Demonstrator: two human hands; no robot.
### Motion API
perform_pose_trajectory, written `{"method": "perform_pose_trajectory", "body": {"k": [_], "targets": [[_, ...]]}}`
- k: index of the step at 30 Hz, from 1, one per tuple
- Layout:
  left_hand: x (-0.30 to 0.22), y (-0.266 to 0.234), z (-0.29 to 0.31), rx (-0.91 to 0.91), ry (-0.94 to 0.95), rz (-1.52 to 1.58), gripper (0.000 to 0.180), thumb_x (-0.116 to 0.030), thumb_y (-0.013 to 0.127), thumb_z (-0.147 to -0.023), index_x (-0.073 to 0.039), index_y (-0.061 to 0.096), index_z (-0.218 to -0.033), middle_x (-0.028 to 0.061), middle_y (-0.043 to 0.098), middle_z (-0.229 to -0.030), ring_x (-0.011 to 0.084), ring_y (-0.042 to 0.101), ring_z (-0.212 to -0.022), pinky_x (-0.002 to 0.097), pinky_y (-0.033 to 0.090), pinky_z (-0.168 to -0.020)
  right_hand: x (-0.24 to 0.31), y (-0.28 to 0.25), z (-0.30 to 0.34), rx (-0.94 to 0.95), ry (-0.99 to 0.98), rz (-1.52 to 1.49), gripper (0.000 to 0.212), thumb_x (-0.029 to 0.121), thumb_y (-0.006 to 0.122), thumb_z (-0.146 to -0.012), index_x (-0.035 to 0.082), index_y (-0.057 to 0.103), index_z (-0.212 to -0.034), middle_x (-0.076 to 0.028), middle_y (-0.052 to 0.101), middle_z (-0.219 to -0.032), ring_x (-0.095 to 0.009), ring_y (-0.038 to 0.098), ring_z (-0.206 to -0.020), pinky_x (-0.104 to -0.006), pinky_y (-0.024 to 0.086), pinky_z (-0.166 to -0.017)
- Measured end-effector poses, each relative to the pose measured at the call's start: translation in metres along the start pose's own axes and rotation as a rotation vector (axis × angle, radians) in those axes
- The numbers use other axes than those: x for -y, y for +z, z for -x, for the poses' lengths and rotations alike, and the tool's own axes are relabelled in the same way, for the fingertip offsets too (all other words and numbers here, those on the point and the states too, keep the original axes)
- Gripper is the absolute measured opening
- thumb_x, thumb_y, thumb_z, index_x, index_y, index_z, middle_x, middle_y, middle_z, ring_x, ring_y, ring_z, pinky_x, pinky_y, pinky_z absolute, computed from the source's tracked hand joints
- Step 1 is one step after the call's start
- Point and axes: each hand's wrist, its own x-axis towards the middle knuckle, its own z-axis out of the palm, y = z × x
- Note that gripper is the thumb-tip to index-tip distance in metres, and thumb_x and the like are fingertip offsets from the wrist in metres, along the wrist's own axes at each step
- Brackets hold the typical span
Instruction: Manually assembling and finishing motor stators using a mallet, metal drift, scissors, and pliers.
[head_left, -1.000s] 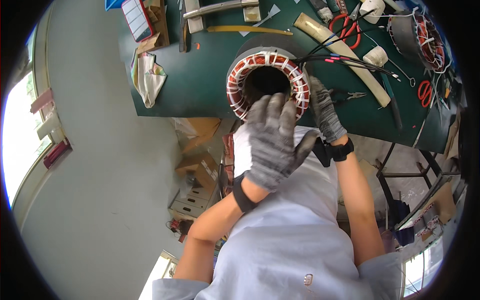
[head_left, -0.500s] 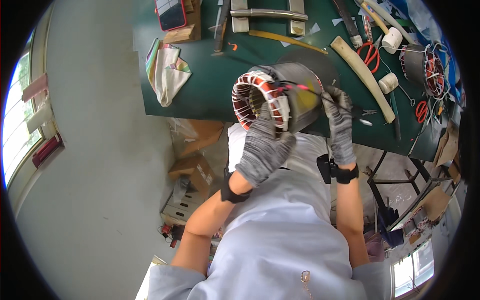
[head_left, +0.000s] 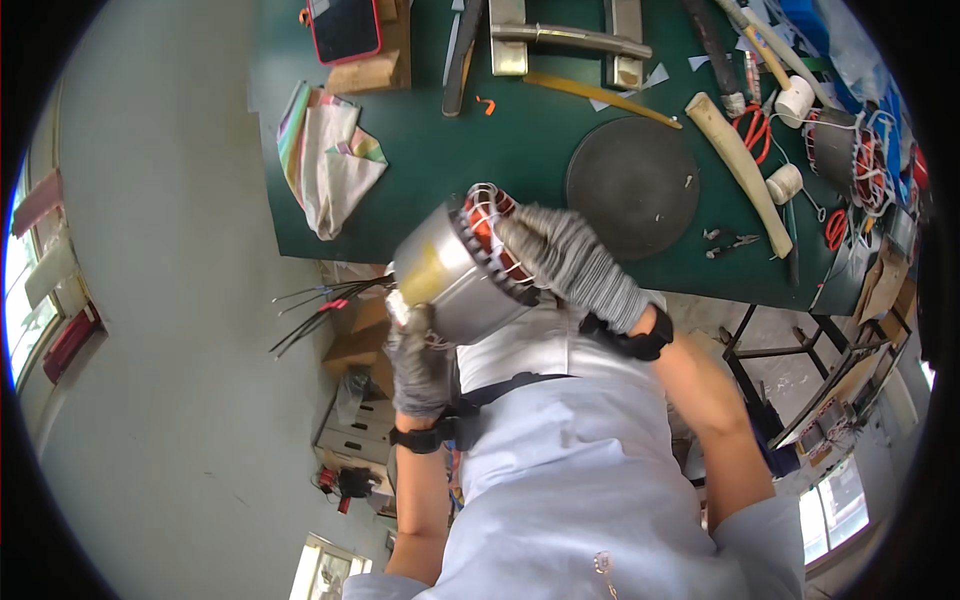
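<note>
Both gloved hands hold a motor stator [head_left: 460, 285], a grey metal cylinder with a yellow patch, tilted at the near edge of the table. My left hand [head_left: 415, 370] grips its lower left end, where black and pink-marked lead wires [head_left: 325, 308] stick out leftward. My right hand [head_left: 575, 258] is closed over the other end, its fingers at the rim of the white-laced red winding [head_left: 482, 225]. Its fingertips are partly hidden inside the opening. To the right of the stator, a round dark turntable-like disc [head_left: 635, 185] lies on the table with nothing on it.
On the green table [head_left: 430, 160] lie a striped cloth [head_left: 335, 165], a phone [head_left: 343, 28] on wooden blocks, a metal handle-like frame [head_left: 575, 38], a yellowish strip [head_left: 600, 97] and a pale wooden bar [head_left: 738, 172]. Farther right are red-handled scissors [head_left: 836, 230], string spools [head_left: 785, 183] and another stator [head_left: 840, 150].
The stator has come off the disc and moved left toward me. It has been turned round, so its leads now point left. My right hand has shifted onto its winding end.
</note>
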Motion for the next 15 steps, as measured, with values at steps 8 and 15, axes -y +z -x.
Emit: {"method": "perform_pose_trajectory", "body": {"k": [8, 15], "targets": [[-0.001, 0.003, 0.005, -0.188, 0.062, -0.021, 0.048, -0.036, 0.058, -0.084, -0.009, 0.047, -0.121, 0.0063, 0.051, -0.118, 0.0231, 0.049, -0.109, 0.0421, 0.041, -0.090, -0.056, -0.082, -0.125, -0.261, -0.558, 1.503, 0.020, 0.017, 0.050, -0.081, 0.006, 0.055, -0.097, -0.010, 0.057, -0.090, -0.023, 0.059, -0.075, -0.0334, 0.049, -0.067], [-0.008, 0.010, 0.003, -0.275, 0.048, -0.041, 0.055, -0.041, 0.059, -0.082, -0.006, 0.044, -0.123, 0.0080, 0.049, -0.121, 0.0249, 0.046, -0.111, 0.0441, 0.037, -0.095, -0.051, -0.099, -0.129, 0.059, -0.803, 1.519, 0.018, 0.013, 0.044, -0.080, 0.005, 0.055, -0.093, -0.011, 0.056, -0.075, -0.021, 0.058, -0.066, -0.0342, 0.047, -0.051]]}}
